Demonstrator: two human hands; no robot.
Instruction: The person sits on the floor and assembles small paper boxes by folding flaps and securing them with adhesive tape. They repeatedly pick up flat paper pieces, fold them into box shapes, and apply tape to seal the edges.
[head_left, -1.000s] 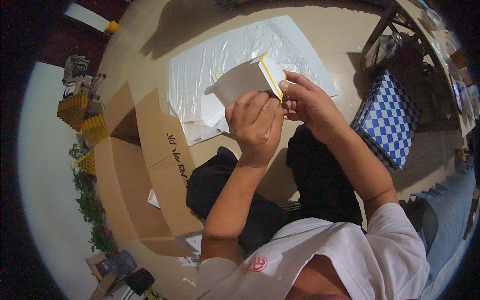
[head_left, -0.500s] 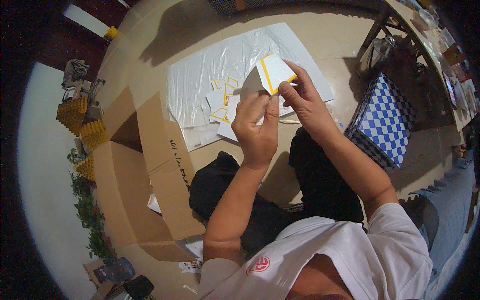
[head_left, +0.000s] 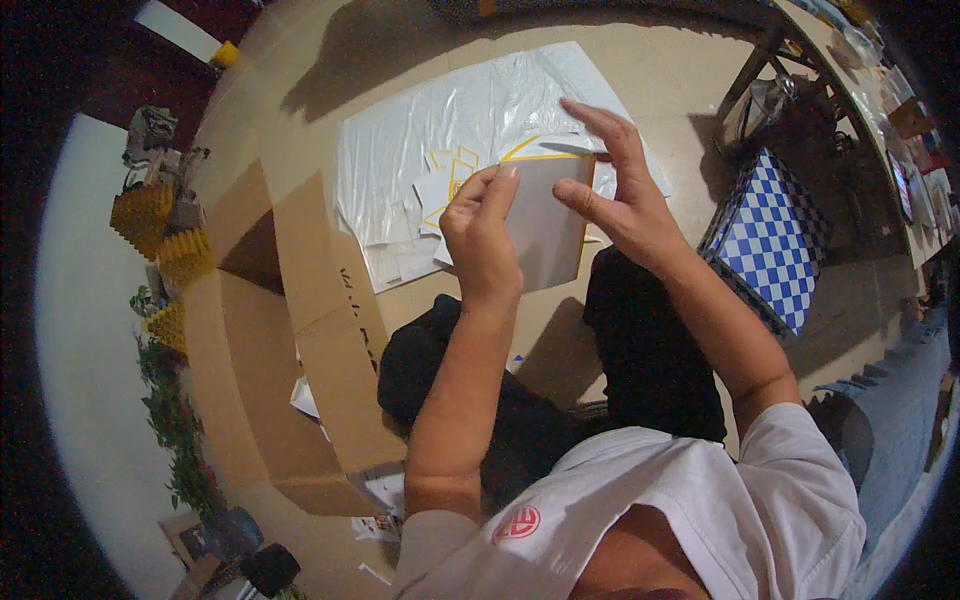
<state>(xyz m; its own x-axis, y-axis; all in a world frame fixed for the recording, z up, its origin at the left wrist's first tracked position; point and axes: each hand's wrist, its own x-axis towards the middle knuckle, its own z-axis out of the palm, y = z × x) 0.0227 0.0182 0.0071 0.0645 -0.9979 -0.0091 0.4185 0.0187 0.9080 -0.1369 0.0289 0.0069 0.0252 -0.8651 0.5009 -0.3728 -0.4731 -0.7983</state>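
**Folding a Card Over the Floor**

While the person is sitting on the floor, both hands are holding up a white card (head_left: 545, 225) with a yellow edge. The left hand (head_left: 480, 240) is pinching its left side, thumb behind and fingers in front. The right hand (head_left: 620, 195) is pressing the top right corner, with its fingers spread and bending the top flap over. The card is up in the air, above the knees and just over the plastic sheet (head_left: 440, 130).

The card is looking partly folded: the top flap is bent, but the rest is staying flat, so more folding is likely left. More white and yellow pieces (head_left: 440, 190) are lying on the sheet, waiting.

A big brown box (head_left: 290, 340) is lying open on the left. A blue checked cushion (head_left: 775, 250) is sitting on the right. Nothing is getting in the way of the hands.
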